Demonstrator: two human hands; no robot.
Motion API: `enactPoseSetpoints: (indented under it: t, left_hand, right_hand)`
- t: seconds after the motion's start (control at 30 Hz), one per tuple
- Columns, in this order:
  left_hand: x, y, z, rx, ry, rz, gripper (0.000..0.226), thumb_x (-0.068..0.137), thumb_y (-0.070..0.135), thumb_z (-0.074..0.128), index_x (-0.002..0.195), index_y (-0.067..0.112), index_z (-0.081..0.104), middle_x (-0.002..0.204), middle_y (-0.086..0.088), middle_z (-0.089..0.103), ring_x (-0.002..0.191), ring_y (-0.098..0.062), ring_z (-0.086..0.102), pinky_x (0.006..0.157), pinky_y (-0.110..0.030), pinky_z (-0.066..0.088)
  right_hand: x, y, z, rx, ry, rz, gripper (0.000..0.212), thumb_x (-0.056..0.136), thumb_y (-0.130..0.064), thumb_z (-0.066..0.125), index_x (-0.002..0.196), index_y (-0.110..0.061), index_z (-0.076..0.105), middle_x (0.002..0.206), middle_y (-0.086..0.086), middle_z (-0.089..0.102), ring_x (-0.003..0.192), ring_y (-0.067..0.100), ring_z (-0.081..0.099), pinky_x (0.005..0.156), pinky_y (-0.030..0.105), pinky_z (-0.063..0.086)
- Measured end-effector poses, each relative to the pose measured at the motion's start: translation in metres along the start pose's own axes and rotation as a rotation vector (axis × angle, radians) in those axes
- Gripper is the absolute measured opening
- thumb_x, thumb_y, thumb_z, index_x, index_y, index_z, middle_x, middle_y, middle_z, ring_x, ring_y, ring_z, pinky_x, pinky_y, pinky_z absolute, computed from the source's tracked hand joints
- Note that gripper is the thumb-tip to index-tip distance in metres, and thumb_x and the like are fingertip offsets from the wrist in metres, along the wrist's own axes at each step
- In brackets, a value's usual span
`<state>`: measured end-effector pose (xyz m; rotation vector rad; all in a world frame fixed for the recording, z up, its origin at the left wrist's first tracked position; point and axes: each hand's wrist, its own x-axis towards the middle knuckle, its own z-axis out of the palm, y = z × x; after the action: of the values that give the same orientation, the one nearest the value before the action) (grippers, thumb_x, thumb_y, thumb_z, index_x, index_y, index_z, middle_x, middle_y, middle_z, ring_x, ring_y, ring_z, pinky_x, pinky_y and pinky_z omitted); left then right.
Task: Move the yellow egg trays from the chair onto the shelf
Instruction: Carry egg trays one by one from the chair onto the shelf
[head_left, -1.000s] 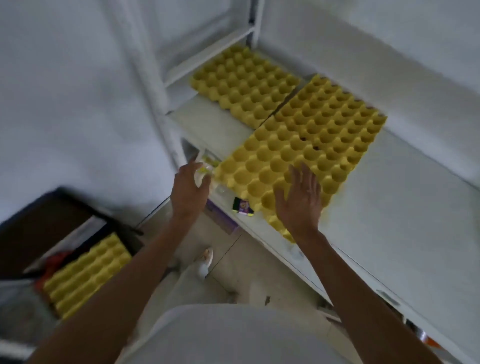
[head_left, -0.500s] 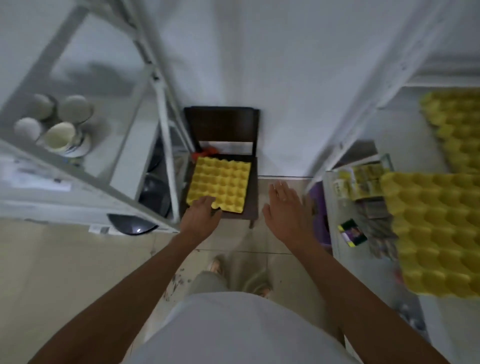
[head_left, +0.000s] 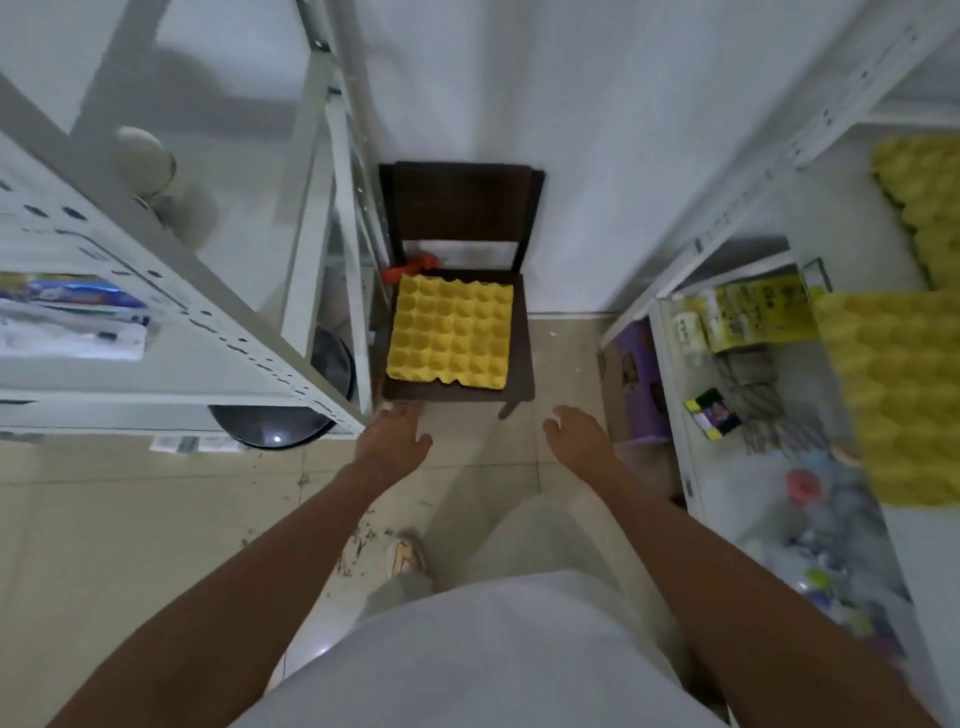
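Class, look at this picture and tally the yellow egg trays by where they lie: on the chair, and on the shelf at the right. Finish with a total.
On the chair: 1 tray
On the right shelf: 2 trays
Total: 3

Yellow egg tray (head_left: 450, 332) flat on dark chair (head_left: 522, 364) seat.

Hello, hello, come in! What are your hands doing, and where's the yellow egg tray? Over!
Left hand and right hand open, no grip on anything. Egg tray flat on the chair, untouched. Path to the tray clear; shelf post close on the left.
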<state>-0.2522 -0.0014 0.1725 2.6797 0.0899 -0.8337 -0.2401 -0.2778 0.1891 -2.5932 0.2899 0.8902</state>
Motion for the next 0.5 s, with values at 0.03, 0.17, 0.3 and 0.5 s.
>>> enactPoseSetpoints:
  t: [0.03, 0.17, 0.3, 0.5]
  left_hand:
    - [0.006, -0.003, -0.001, -0.03, -0.019, -0.013, 0.053, 0.094, 0.029, 0.054, 0.144, 0.017, 0.046, 0.139, -0.014, 0.055, 0.127, -0.035, 0.05, 0.1, -0.048, 0.048]
    - [0.021, -0.017, 0.004, -0.145, -0.067, -0.074, 0.054, 0.096, 0.027, 0.054, 0.147, 0.013, 0.045, 0.145, -0.013, 0.052, 0.133, -0.034, 0.048, 0.107, -0.047, 0.043]
    - [0.058, -0.027, 0.003, -0.068, -0.117, -0.093, 0.051, 0.096, 0.027, 0.054, 0.144, 0.01, 0.047, 0.142, -0.013, 0.053, 0.129, -0.032, 0.052, 0.104, -0.045, 0.046]
    - [0.11, -0.026, 0.006, 0.119, -0.218, -0.082, 0.051, 0.097, 0.03, 0.051, 0.144, 0.01, 0.045, 0.135, -0.012, 0.054, 0.122, -0.032, 0.056, 0.096, -0.045, 0.051]
  right_hand:
    - [0.0, 0.001, 0.002, 0.025, -0.017, 0.033, 0.049, 0.107, -0.029, 0.038, 0.146, 0.0, 0.048, 0.151, 0.019, 0.047, 0.14, 0.034, 0.042, 0.115, 0.041, 0.035]
    - [0.003, 0.008, 0.009, 0.078, -0.029, 0.1, 0.038, 0.106, -0.024, 0.04, 0.117, 0.007, 0.059, 0.125, 0.025, 0.06, 0.121, 0.037, 0.056, 0.095, 0.037, 0.042]
    - [0.049, -0.002, 0.003, 0.157, -0.044, 0.127, 0.028, 0.104, -0.022, 0.04, 0.097, -0.001, 0.056, 0.116, 0.025, 0.063, 0.112, 0.037, 0.059, 0.082, 0.034, 0.037]
    - [0.159, -0.036, 0.004, 0.227, -0.128, 0.109, 0.037, 0.105, -0.021, 0.039, 0.119, 0.001, 0.066, 0.126, 0.023, 0.063, 0.121, 0.04, 0.057, 0.094, 0.037, 0.043]
